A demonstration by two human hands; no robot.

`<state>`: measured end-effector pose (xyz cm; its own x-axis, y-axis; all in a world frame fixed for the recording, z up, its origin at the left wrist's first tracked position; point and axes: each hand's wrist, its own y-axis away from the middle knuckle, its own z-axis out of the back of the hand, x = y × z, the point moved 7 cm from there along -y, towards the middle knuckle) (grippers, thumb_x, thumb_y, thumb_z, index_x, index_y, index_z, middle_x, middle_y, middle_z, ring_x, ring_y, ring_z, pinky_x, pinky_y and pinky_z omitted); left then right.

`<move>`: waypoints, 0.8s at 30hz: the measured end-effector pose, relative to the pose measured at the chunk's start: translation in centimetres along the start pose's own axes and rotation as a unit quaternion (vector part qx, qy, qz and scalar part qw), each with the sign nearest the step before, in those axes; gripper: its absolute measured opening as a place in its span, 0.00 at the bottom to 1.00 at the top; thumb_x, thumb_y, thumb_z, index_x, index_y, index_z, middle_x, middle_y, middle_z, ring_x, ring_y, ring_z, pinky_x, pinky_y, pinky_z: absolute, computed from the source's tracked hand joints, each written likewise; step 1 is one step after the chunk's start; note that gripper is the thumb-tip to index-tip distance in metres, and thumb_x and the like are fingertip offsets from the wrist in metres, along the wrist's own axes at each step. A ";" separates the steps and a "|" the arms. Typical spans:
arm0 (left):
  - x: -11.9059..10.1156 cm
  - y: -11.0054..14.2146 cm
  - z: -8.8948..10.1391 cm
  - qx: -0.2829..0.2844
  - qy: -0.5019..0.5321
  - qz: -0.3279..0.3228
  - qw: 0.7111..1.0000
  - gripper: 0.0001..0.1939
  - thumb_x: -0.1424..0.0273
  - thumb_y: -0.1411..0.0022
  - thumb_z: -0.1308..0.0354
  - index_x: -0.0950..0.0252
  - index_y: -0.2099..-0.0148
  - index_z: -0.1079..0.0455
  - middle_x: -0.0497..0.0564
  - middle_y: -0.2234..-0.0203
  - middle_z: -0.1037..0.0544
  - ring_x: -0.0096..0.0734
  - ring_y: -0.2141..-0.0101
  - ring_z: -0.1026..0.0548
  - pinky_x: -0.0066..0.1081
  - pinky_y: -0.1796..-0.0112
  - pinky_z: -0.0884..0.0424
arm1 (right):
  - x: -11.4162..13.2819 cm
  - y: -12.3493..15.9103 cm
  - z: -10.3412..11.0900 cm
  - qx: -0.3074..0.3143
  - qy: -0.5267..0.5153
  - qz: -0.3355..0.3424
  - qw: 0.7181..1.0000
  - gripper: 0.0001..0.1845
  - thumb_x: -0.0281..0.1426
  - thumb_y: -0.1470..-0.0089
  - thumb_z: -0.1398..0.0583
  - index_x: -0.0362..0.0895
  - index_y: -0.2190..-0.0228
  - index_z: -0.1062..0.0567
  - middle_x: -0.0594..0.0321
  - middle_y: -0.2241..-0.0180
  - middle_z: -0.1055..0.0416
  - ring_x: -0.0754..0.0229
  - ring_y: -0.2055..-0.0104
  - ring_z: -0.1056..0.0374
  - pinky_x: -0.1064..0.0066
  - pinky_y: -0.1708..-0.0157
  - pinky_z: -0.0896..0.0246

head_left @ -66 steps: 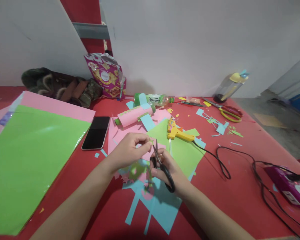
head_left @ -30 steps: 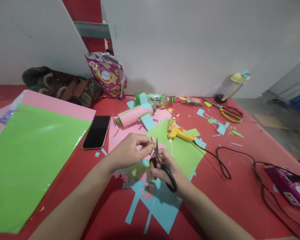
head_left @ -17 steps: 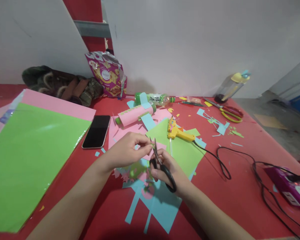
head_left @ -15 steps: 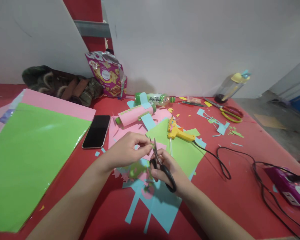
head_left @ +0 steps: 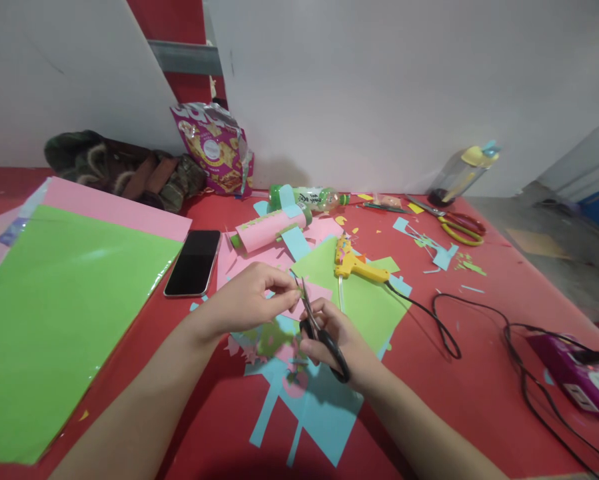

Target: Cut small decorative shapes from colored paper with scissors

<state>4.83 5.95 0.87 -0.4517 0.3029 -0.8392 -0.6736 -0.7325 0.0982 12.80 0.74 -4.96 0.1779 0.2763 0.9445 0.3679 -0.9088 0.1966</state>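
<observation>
Black-handled scissors (head_left: pixel 330 345) sit in my right hand (head_left: pixel 342 337), fingers through the loops, blades pointing up and away from me. A tiny piece of green paper (head_left: pixel 300 292) is pinched between the thumb and fingertips of my left hand (head_left: pixel 264 297), right at the scissor blades. Below my hands lie green, pink and blue paper scraps, among them a blue sheet (head_left: pixel 324 417) with cut strips. Just beyond my right hand, a yellow glue gun (head_left: pixel 362 268) rests on a green sheet (head_left: pixel 369 310).
To the left are a phone (head_left: pixel 193 263) and large green paper (head_left: pixel 69 320). Behind lie a pink-wrapped roll (head_left: pixel 264 230), a green bottle (head_left: pixel 309 199) and a snack bag (head_left: pixel 214 150). At right are red-and-yellow-handled scissors (head_left: pixel 462 227), a cord and a purple power strip (head_left: pixel 574 377).
The scissor blades have come closer together at the green paper and tilted slightly left. My left hand has shifted a little to the left.
</observation>
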 end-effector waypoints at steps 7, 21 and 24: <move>0.0 0.1 0.2 0.000 0.024 0.012 1.000 0.12 0.77 0.51 0.55 0.67 0.85 0.47 0.43 0.87 0.45 0.18 0.82 0.47 0.21 0.81 0.49 | 0.1 0.0 0.1 0.002 -0.002 0.005 1.000 0.22 0.39 0.66 0.35 0.45 0.73 0.42 0.75 0.82 0.47 0.72 0.83 0.49 0.78 0.85 0.54; 0.2 0.0 -0.4 0.026 0.034 0.017 0.999 0.10 0.76 0.50 0.53 0.69 0.81 0.36 0.44 0.86 0.37 0.19 0.81 0.41 0.19 0.79 0.45 | 0.0 0.2 -0.7 0.062 -0.024 -0.002 0.998 0.25 0.42 0.64 0.37 0.46 0.70 0.45 0.70 0.78 0.42 0.67 0.78 0.42 0.73 0.78 0.47; 0.2 0.0 -0.4 0.030 0.031 0.019 0.999 0.10 0.76 0.51 0.53 0.69 0.81 0.36 0.44 0.86 0.37 0.19 0.81 0.41 0.20 0.79 0.45 | 0.0 0.2 -0.8 0.071 -0.028 -0.006 0.997 0.25 0.42 0.64 0.37 0.47 0.70 0.46 0.70 0.77 0.42 0.66 0.78 0.42 0.73 0.79 0.47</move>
<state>4.97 5.77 0.47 -0.4426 0.2359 -0.8651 -0.6907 -0.7050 0.1611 12.09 0.30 -4.71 0.2208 0.3080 0.9254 0.4953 -0.8528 0.1656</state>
